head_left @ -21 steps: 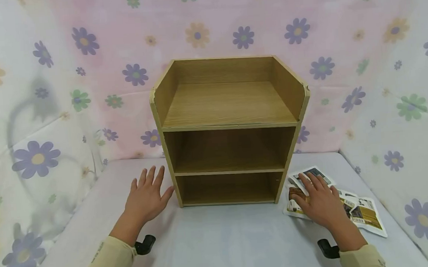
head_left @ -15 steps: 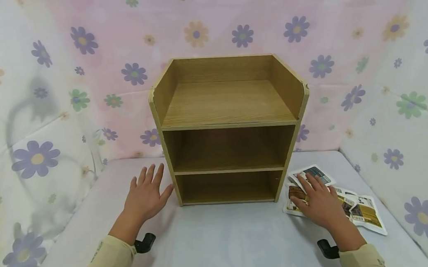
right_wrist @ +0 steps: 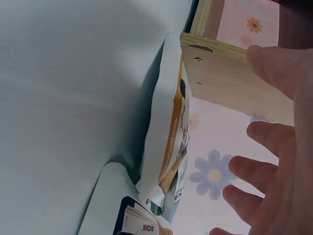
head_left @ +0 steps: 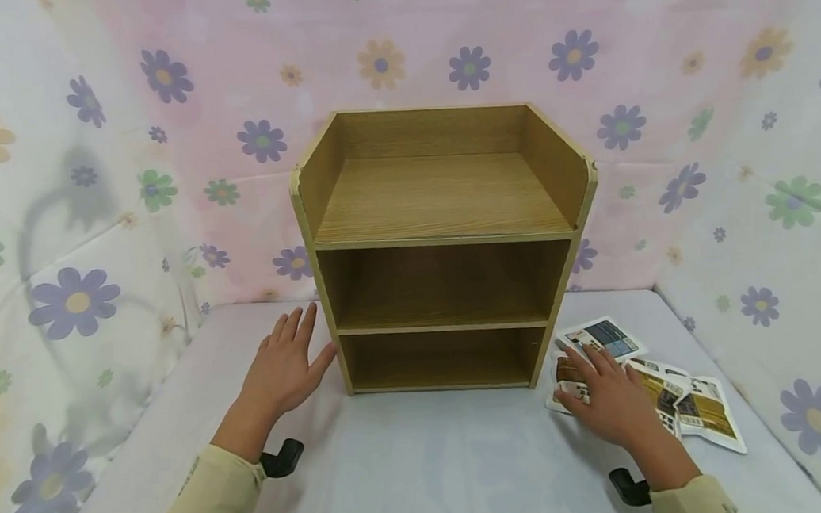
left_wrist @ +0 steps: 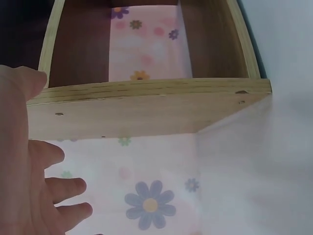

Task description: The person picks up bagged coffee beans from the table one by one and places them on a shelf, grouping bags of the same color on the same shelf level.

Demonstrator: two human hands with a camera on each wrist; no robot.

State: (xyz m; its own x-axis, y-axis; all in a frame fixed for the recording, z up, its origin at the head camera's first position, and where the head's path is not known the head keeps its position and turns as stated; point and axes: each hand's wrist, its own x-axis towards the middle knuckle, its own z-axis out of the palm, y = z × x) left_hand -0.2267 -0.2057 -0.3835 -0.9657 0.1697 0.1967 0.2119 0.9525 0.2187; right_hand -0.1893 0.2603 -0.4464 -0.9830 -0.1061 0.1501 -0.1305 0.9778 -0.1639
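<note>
A wooden shelf unit (head_left: 442, 199) with three levels stands upright in the middle of the table. Beside its lower left side is my left hand (head_left: 283, 373), fingers extended and thumb apart, holding nothing. In the left wrist view, the thumb is near the front edge of the side panel (left_wrist: 122, 115); whether it touches is unclear. To the right of the unit lie several flat printed packets, overlapping: a blue-labelled one (head_left: 612, 339), a brown-and-yellow one (head_left: 651, 387) and another (head_left: 710, 412). Over them my right hand (head_left: 617, 405) hovers, fingers spread, gripping none.
A white cloth (head_left: 432, 462) covers the table. Flower-patterned curtains (head_left: 422, 17) enclose the back and both sides. Black wrist cameras, such as the one at the left cuff (head_left: 282, 458), jut inward from both wrists.
My right hand has drawn slightly back and left over the packets, baring more of the blue-labelled one. The left hand has turned a little toward the unit. The shelf unit stays put.
</note>
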